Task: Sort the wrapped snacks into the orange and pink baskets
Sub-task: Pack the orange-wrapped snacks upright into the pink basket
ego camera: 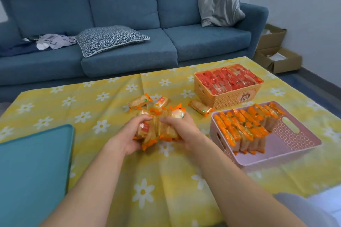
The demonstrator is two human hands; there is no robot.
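Both hands, the left hand and the right hand, squeeze a bundle of orange-wrapped snacks between them above the bench. The pink basket sits just right of them, the orange basket beyond. Slippery wrappers could squirt loose if the squeeze slackens mid-carry.
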